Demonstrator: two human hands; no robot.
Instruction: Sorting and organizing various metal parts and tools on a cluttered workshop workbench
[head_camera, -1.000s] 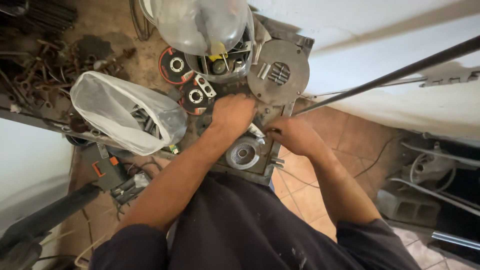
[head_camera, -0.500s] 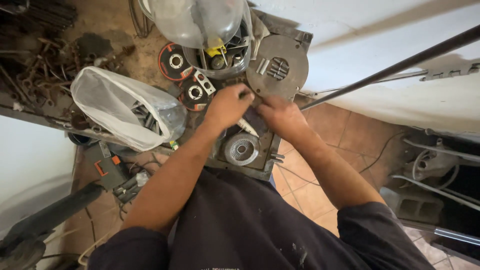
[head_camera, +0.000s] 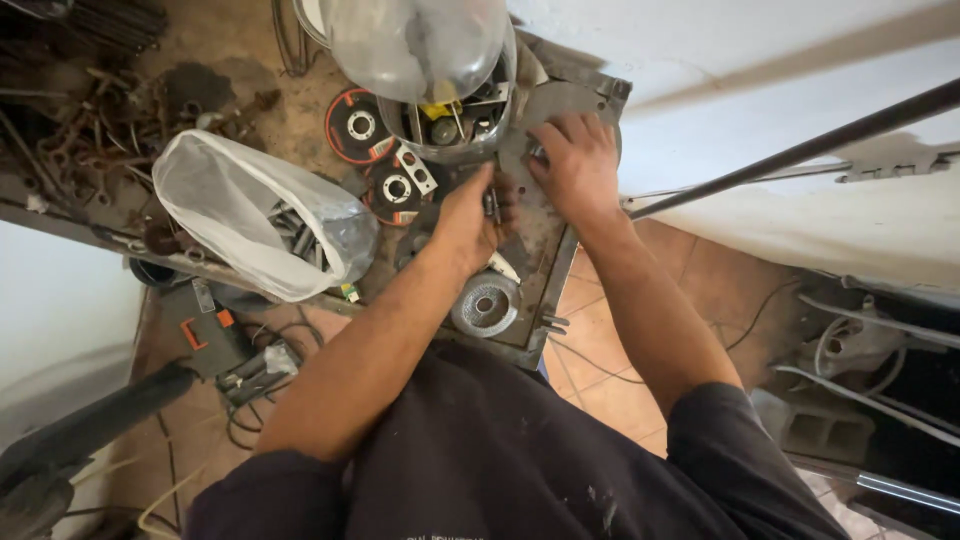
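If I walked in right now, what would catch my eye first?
Two bare hands on a cluttered metal bench: the left hand grips a small dark part, and the right hand presses on a round grey disc at the bench's far edge. To the left lies a clear plastic bag of metal pieces beside red-and-black grinding discs.

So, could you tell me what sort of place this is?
Probably a small metal workshop: abrasive discs lie on a cluttered metal bench, beside a plastic bag of metal parts.
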